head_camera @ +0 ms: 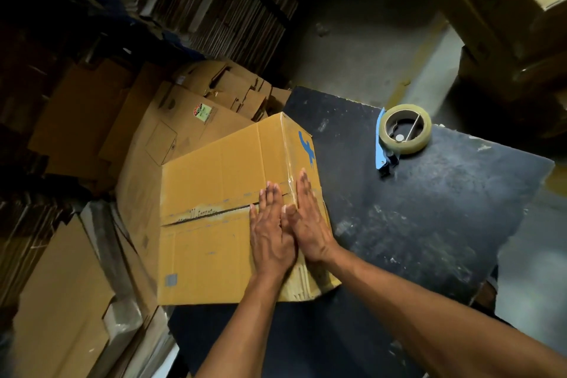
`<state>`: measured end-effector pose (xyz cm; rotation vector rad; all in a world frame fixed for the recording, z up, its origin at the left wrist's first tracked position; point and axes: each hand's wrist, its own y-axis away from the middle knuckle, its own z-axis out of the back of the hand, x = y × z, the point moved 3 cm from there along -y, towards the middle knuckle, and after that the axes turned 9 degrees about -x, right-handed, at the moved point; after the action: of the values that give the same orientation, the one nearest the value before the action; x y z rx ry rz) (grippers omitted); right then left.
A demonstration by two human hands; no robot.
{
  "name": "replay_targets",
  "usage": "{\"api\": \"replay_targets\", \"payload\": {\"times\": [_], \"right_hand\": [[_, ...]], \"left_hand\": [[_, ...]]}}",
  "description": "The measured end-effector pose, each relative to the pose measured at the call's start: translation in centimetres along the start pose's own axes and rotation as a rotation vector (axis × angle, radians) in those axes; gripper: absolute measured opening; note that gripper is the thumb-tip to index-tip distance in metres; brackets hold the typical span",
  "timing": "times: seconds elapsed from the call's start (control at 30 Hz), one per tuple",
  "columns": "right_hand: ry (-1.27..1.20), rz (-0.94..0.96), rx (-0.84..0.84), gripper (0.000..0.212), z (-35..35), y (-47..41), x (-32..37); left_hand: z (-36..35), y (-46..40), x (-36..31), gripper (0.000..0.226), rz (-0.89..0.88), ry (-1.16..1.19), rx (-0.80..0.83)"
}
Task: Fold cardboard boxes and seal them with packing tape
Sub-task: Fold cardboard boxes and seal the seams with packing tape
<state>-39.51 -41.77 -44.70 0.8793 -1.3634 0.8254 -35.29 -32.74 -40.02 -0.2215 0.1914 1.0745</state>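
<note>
Both hands are lying flat, fingers straight, holding nothing. The left hand [270, 230] is pressing on the top face of the cardboard box [221, 193], its fingertips reaching over the centre seam [202, 214] where the two top flaps meet. The right hand [306, 221] is pressing just beside it, on the box's right top edge, palm over the corner line where clear tape [290, 159] is glinting along that edge. The two hands are touching thumb side to thumb side. The box is sitting closed on the left part of a dark, scuffed table [429, 209], with a blue mark [306, 147] on its right side face. A tape dispenser [402, 135] with a blue handle and a clear roll is resting on the table, well apart from the box, up and to the right. Flattened cartons [92, 120] are lying piled on the floor to the left, with more stacked cardboard [214, 3] behind.
</note>
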Motion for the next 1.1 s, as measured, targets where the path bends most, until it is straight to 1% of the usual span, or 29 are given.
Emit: {"api": "replay_targets", "payload": {"times": [0.07,0.1,0.17,0.27,0.37,0.47,0.53,0.67,0.77,0.83,0.87,0.93,0.97,1.0,1.1], "right_hand": [[0.006,-0.084,0.017,0.099,0.2,-0.4,-0.8],[0.027,-0.088,0.025,0.101,0.4,-0.6,-0.9],[0.036,-0.08,-0.015,0.105,1.1,-2.2,-0.3],[-0.007,-0.029,-0.072,0.112,2.1,-7.1,2.4],[0.008,0.006,0.006,0.114,1.7,-10.5,3.1],[0.067,0.035,0.063,0.112,1.6,-11.1,1.5],[0.051,0.023,0.099,0.112,2.2,-11.3,1.3],[0.049,0.008,0.095,0.117,2.5,-12.3,2.6],[0.118,0.03,0.128,0.113,2.0,-14.1,2.9],[0.174,0.042,0.15,0.105,1.9,-14.4,1.9],[0.189,0.024,0.161,0.104,2.0,-14.3,1.2],[0.15,-0.095,0.204,0.106,2.5,-13.6,0.5],[0.13,-0.15,0.211,0.105,2.8,-13.0,0.4],[0.138,-0.177,0.199,0.103,3.2,-12.3,0.6],[0.272,-0.22,0.183,0.1,4.5,-7.9,1.5]], "left_hand": [[0.3,-0.3,-0.6,0.068,0.024,-0.009,-0.002],[0.4,-0.2,-0.7,0.067,0.027,-0.017,-0.003],[0.4,-0.2,-0.7,0.064,0.017,-0.016,-0.007],[0.2,-0.2,-0.5,0.06,0.024,-0.009,-0.019],[0.2,-0.2,-0.7,0.059,0.026,0.018,-0.033],[0.2,-0.2,-0.5,0.056,0.017,0.023,-0.033],[0.0,-0.3,-0.3,0.055,0.021,-0.003,-0.023],[0.1,-0.3,-0.4,0.056,0.016,-0.043,-0.011],[0.2,-0.5,-0.5,0.056,0.027,-0.062,0.008],[0.5,-0.6,-0.8,0.061,0.046,-0.065,0.03],[0.6,-0.5,-1.1,0.068,0.046,-0.087,0.049],[0.8,0.0,-1.7,0.086,0.012,-0.172,0.1],[0.9,0.4,-1.8,0.09,-0.014,-0.21,0.124],[0.9,0.8,-2.0,0.09,-0.036,-0.235,0.143],[1.3,3.5,-2.1,0.089,-0.083,-0.273,0.241]]}}
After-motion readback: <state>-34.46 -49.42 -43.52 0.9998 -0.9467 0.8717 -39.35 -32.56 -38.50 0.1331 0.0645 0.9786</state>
